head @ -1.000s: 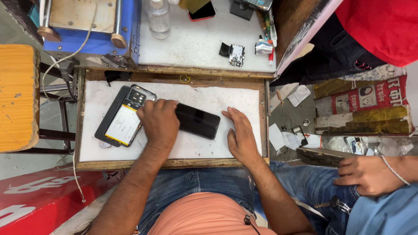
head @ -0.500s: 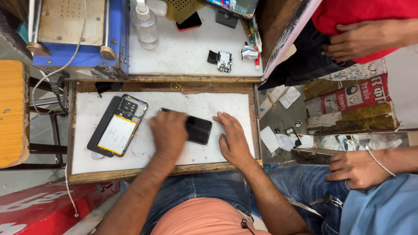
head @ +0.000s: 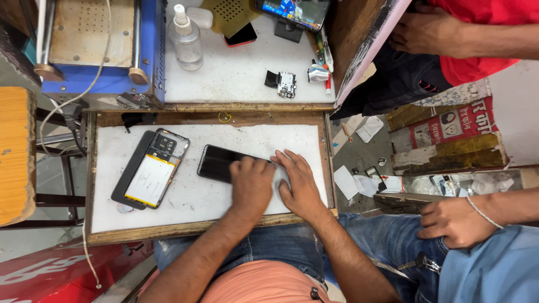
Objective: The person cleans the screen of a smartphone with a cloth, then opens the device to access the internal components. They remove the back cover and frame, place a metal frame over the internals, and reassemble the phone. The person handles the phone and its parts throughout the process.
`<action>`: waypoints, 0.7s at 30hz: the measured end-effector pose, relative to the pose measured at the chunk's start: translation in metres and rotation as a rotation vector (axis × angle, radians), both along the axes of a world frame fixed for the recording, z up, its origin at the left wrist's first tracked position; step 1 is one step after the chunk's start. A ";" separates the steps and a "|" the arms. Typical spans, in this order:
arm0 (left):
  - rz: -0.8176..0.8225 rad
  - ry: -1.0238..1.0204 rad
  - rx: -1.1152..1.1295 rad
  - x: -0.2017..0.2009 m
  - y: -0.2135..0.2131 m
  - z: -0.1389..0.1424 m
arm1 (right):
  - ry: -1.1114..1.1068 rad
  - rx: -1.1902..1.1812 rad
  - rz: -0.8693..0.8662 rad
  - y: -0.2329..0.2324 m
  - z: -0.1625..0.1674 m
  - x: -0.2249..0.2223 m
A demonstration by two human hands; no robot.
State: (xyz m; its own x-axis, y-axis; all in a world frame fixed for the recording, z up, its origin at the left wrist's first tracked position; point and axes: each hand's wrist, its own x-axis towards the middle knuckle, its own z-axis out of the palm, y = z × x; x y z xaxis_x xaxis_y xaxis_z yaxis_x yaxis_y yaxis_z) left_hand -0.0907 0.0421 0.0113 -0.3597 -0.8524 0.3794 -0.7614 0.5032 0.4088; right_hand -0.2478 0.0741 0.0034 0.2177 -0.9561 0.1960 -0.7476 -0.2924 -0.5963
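Note:
A black phone lies face up on the white work board inside a wooden tray. My left hand is curled over the phone's right end, covering it. My right hand lies flat right beside it, fingers spread on the board and touching the left hand; the spot between the two hands is blurred. An opened phone, with its back off and a pale battery showing, lies to the left of both hands.
Behind the tray a blue machine, a clear spray bottle, a small circuit part and a phone on a stand sit on the bench. Another person's hand rests on a knee at right; a person's arm is top right.
My left hand has slid rightward along the black phone and now sits against my right hand. The phone and my right hand have hardly shifted. The view has tilted slightly.

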 end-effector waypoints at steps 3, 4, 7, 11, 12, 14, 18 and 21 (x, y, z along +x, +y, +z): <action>0.134 -0.064 0.011 0.032 -0.015 0.001 | 0.006 0.015 0.021 -0.001 0.002 -0.001; 0.196 -0.055 0.018 0.045 -0.020 0.001 | 0.012 0.036 0.027 0.000 0.002 -0.001; 0.324 -0.034 -0.011 0.079 -0.029 0.001 | 0.047 0.041 0.047 0.000 0.003 0.000; 0.374 -0.076 -0.037 0.082 -0.030 -0.002 | 0.109 0.027 0.059 -0.001 0.002 0.001; 0.356 -0.077 -0.015 0.076 -0.029 -0.003 | 0.113 0.031 0.059 -0.001 0.002 0.001; 0.315 -0.080 0.026 0.060 -0.027 -0.003 | 0.119 0.037 0.055 0.000 0.000 0.000; 0.028 -0.073 -0.008 0.015 -0.006 -0.004 | 0.111 0.019 0.044 0.001 -0.003 0.000; -0.021 0.003 -0.007 0.009 -0.002 -0.002 | 0.100 0.004 0.042 0.001 -0.003 0.001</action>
State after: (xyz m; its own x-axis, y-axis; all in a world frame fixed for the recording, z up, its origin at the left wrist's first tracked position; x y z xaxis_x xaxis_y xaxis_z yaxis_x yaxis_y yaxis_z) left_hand -0.0813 0.0404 0.0094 -0.3763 -0.8422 0.3861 -0.7495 0.5217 0.4076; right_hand -0.2467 0.0750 0.0008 0.2759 -0.9465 0.1671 -0.7904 -0.3224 -0.5208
